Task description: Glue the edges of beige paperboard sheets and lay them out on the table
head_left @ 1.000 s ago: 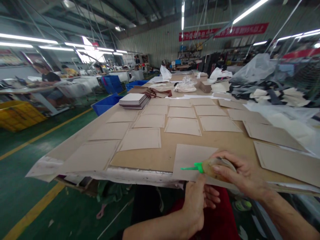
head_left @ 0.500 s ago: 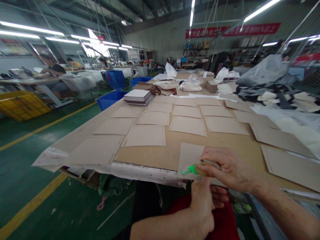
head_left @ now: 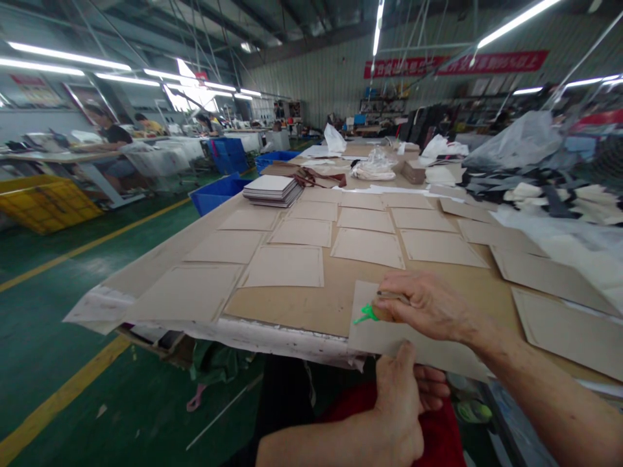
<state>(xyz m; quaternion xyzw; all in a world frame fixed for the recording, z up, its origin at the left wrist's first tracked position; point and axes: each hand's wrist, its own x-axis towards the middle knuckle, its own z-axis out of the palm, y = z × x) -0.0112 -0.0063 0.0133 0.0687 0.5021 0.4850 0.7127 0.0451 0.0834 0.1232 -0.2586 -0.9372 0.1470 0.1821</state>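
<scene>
A small glue bottle with a green nozzle (head_left: 367,314) is gripped in my right hand (head_left: 428,303), its tip pointing left and down along the left edge of a grey-brown cardboard sheet (head_left: 438,355). Most of the bottle's body is hidden by the fingers. My left hand (head_left: 396,395) pinches the sheet's near edge, thumb on top and the fingers underneath. That sheet lies at the table's front edge and juts slightly over it. Beyond it, similar cardboard sheets (head_left: 367,246) lie in rows.
The worktable (head_left: 292,312) has white wrapping along its front edge. A stack of boards (head_left: 270,190), brown straps (head_left: 318,177) and a plastic bag (head_left: 374,165) lie farther back. Dark and cream scraps (head_left: 549,194) pile up at right. Blue bins (head_left: 217,194) stand left of the table.
My right hand has moved up and slightly left with the glue bottle, following the sheet's left edge away from me. My left hand stays at the near edge.
</scene>
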